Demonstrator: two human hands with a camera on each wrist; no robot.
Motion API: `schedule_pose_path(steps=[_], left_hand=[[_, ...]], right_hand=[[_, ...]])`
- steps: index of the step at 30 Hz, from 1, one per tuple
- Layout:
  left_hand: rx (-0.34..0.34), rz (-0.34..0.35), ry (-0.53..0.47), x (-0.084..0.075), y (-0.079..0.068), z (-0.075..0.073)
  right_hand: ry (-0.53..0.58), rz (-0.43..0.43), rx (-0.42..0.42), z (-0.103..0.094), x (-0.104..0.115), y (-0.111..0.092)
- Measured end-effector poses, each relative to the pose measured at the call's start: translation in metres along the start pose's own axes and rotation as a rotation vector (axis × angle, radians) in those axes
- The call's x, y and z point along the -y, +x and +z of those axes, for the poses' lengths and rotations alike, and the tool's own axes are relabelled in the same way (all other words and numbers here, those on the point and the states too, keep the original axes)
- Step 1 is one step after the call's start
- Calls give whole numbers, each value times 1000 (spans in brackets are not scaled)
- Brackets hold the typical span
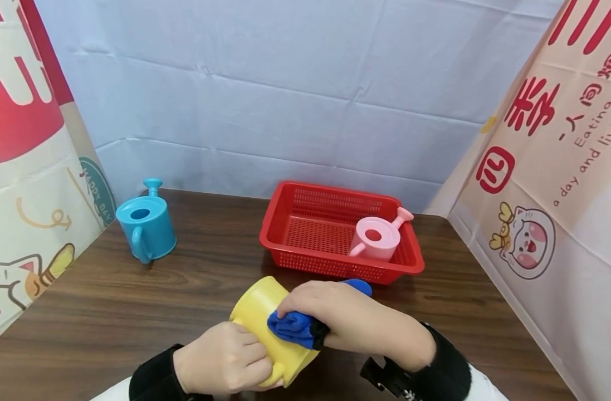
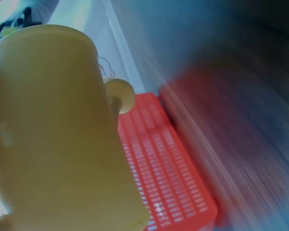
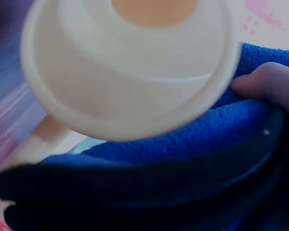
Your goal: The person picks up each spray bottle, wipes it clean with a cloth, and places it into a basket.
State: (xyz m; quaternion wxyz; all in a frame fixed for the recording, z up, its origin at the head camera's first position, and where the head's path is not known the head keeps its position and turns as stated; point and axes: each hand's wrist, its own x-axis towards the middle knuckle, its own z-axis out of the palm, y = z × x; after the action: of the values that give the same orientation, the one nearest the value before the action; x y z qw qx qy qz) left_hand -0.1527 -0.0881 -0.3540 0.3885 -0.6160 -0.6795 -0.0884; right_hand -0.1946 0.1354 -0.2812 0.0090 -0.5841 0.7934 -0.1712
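Note:
Low at the front of the head view, a yellow watering can (image 1: pixel 260 303) lies tilted on its side above the table. My left hand (image 1: pixel 227 356) grips it by its handle side. My right hand (image 1: pixel 330 312) holds a folded blue cloth (image 1: pixel 292 327) with a black edge against the can's wall. In the left wrist view the can (image 2: pixel 58 134) fills the left half, its round spout head (image 2: pixel 120 95) showing beside it. The right wrist view shows the can's pale round end (image 3: pixel 135 86) over the bunched cloth (image 3: pixel 221 125).
A red perforated basket (image 1: pixel 305 250) stands behind my hands, with a pink watering can (image 1: pixel 380 239) inside at its right. At the back left of the brown wooden table (image 1: pixel 200 239) stands a blue watering can (image 1: pixel 152 225). Cloth sheets (image 1: pixel 260 83) enclose the back and sides.

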Motion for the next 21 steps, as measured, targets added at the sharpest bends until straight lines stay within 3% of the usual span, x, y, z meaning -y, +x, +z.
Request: schedule_pose_path(steps=[6,11,16,21], left_hand=[[-12,-27,5,2,-8,-1],[9,-42,7,2,-11,-1],[28,-7,27,-1,-6,1],[14,49,11,-7,3,4]], right_hand=[[-12,-87,-69,-2,6,-18],[1,-100,-82,-5,6,-25],[21,-74,-84,-5,3,-22],[50,7,-59,-6,-2,-11]])
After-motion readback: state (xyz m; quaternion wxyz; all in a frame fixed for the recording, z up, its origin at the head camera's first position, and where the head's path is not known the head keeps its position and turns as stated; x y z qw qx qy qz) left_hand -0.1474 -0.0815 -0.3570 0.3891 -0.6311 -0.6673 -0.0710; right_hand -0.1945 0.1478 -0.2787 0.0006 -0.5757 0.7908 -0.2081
